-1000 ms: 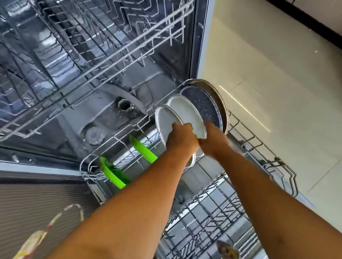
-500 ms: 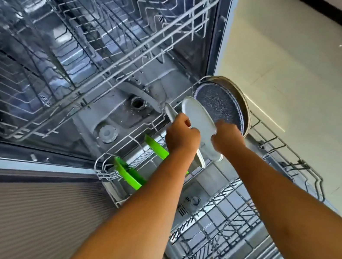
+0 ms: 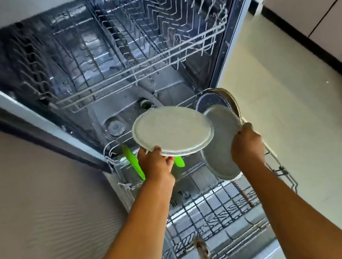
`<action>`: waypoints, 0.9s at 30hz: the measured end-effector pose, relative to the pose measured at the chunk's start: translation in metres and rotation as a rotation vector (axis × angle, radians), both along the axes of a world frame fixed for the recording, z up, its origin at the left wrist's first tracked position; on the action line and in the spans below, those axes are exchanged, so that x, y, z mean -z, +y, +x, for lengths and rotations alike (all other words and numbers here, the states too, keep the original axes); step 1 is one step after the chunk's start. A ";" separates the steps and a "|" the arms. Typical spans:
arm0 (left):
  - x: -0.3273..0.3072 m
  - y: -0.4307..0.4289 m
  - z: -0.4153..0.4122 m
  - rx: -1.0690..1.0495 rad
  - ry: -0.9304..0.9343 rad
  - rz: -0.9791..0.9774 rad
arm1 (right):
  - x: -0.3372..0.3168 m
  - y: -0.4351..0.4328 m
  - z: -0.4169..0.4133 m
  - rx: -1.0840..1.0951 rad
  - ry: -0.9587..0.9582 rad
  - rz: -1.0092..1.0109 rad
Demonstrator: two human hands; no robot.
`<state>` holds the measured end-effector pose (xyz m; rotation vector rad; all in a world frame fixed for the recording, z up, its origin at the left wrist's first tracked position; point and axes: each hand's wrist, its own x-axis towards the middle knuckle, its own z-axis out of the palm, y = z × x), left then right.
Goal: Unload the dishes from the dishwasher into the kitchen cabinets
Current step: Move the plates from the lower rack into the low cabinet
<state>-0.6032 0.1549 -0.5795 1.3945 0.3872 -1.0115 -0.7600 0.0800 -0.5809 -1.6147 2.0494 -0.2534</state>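
Lower rack (image 3: pixel 281 171) holds dark pan (image 3: pixel 212 103).

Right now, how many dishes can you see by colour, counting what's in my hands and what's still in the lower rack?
White plates: 2, one in the left hand, one in the right hand
Dark speckled plate: 1, standing at the back of the lower rack
Green items: 2, in the lower rack
Total: 5

Left hand (image 3: pixel 157 165) holding pale plate (image 3: pixel 172 129) (flat), right hand (image 3: pixel 248 144) holding second plate (image 3: pixel 219 147)
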 end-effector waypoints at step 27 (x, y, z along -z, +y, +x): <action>0.057 0.379 -0.026 0.078 0.265 0.202 | 0.033 0.339 -0.019 0.351 -0.316 0.336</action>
